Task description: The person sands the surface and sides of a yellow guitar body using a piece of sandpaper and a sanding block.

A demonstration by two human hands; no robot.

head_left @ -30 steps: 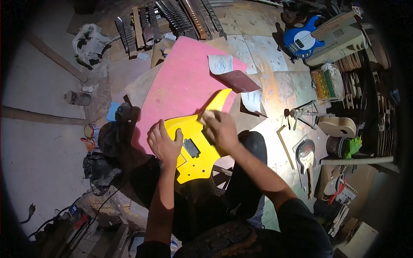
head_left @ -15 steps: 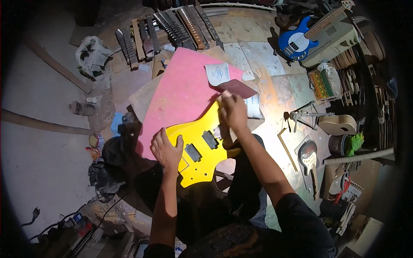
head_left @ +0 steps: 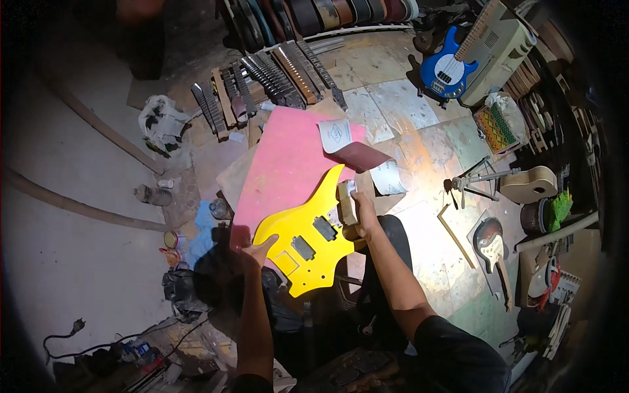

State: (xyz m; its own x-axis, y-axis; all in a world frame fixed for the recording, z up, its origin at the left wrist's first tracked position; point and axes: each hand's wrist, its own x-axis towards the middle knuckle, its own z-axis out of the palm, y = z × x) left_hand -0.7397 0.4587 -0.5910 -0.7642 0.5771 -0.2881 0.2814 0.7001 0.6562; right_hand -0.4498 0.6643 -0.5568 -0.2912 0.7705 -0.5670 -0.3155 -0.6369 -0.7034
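Note:
A yellow electric guitar body (head_left: 311,270) with two dark pickup cavities rests across my lap, its long horn pointing away from me. My left hand (head_left: 257,251) grips its left edge, thumb on the top face and fingers hidden beneath. In my right hand (head_left: 365,215) is a pale sanding block (head_left: 348,202), held just right of the body near the neck pocket; whether it touches the edge I cannot tell. Beyond the body lies a pink board (head_left: 282,160). A curled sheet of sandpaper (head_left: 350,154), reddish with a printed white back, sits on its right part.
Toothed metal and wooden tools (head_left: 272,78) lie in a row at the back. A blue bass guitar (head_left: 449,69) leans at the back right. On the right floor are a tripod (head_left: 475,180), an acoustic guitar body (head_left: 529,185) and a dark guitar (head_left: 488,237). A plastic bottle (head_left: 220,209) stands left.
My right hand has come back from the horn to the body's right side, and the block now shows. My left hand has shifted from lying on the face to gripping the edge.

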